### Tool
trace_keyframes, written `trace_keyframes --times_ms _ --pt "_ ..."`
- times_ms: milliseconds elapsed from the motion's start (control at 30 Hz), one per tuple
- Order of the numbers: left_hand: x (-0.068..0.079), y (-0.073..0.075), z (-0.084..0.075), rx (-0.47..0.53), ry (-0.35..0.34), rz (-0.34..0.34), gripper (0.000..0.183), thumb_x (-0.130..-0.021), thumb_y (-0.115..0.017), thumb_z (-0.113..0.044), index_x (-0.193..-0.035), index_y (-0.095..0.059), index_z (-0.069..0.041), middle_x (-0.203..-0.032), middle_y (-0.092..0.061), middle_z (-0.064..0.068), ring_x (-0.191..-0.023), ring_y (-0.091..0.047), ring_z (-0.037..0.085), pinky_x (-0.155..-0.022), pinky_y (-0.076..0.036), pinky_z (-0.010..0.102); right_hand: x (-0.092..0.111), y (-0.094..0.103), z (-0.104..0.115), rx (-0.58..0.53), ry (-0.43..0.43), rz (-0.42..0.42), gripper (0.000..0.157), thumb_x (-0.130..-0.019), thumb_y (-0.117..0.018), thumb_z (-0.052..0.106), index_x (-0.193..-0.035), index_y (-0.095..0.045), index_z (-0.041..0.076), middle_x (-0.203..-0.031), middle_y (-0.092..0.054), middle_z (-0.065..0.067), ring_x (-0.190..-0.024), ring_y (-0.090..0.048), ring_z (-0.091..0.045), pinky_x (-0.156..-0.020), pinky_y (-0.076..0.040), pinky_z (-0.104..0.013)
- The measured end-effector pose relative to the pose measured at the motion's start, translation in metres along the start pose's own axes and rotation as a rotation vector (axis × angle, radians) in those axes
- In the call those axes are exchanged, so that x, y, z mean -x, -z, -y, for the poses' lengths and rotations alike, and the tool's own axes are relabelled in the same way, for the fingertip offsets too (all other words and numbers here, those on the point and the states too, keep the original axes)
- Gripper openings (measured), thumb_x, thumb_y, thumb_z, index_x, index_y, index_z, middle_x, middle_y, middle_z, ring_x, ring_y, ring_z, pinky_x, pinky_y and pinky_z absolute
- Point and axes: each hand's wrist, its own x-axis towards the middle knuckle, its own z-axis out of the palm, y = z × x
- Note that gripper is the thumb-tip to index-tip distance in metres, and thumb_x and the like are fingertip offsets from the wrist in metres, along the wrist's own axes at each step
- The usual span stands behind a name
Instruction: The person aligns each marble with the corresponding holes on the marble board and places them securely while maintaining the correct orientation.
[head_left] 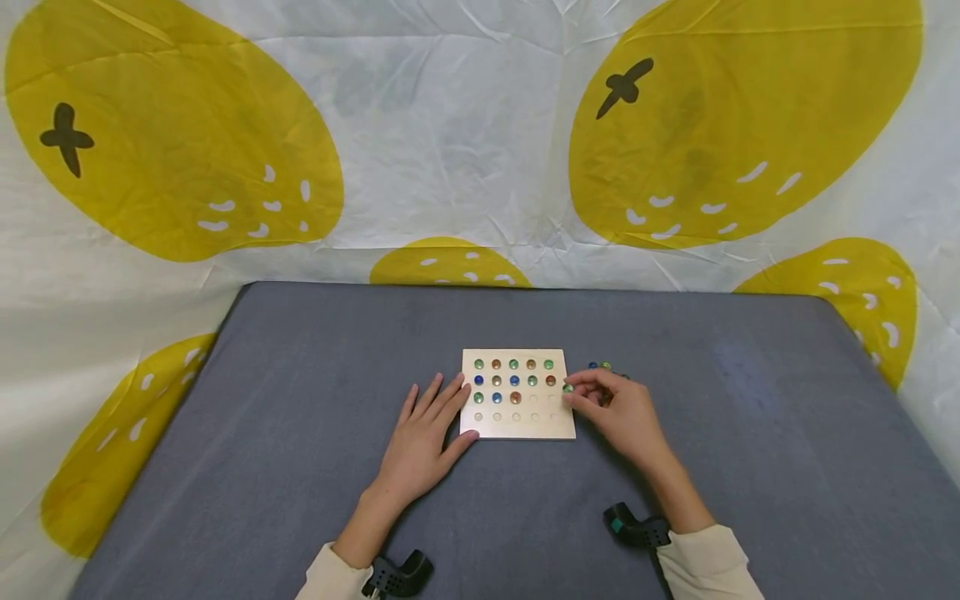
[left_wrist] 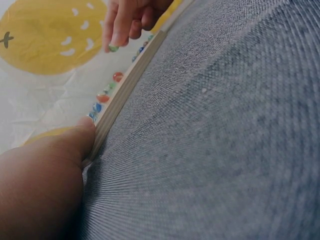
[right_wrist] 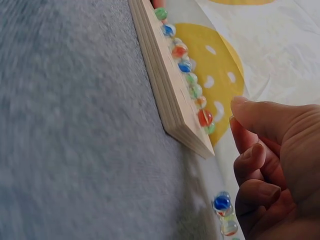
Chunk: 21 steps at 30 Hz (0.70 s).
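A pale wooden board [head_left: 517, 428] with rows of round hollows lies on the grey cloth. Glass marbles [head_left: 513, 381] in green, blue and orange fill the two far rows and the left part of the third; the near row's hollows hold none. My left hand [head_left: 420, 454] rests spread at the board's left side, fingertips and thumb on its edge. At the opposite edge, my right hand [head_left: 622, 412] pinches a green marble [left_wrist: 113, 48] between thumb and forefinger, above board level. In the right wrist view, that marble is hidden behind the thumb.
Several loose marbles [right_wrist: 221, 202] lie on the cloth beyond the right hand, partly covered by it in the head view. A grey cloth [head_left: 300, 400] covers the table. Behind it hangs a white curtain [head_left: 450, 125] with yellow fruit shapes.
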Motion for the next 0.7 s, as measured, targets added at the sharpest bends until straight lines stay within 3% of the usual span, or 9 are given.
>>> trace_keyframes --times_ms 700 --pt "-0.001 0.002 0.0 0.005 0.024 0.033 0.063 -0.094 -0.056 -0.047 -0.146 -0.042 -0.015 -0.153 -0.033 0.0 -0.142 -0.024 0.027 -0.113 -0.013 0.052 -0.004 -0.027 0.008 -0.071 0.037 0.053 0.014 -0.081 -0.078 0.013 -0.094 -0.072 0.013 -0.074 -0.063 0.005 -0.059 -0.051 -0.011 -0.05 -0.041 -0.022"
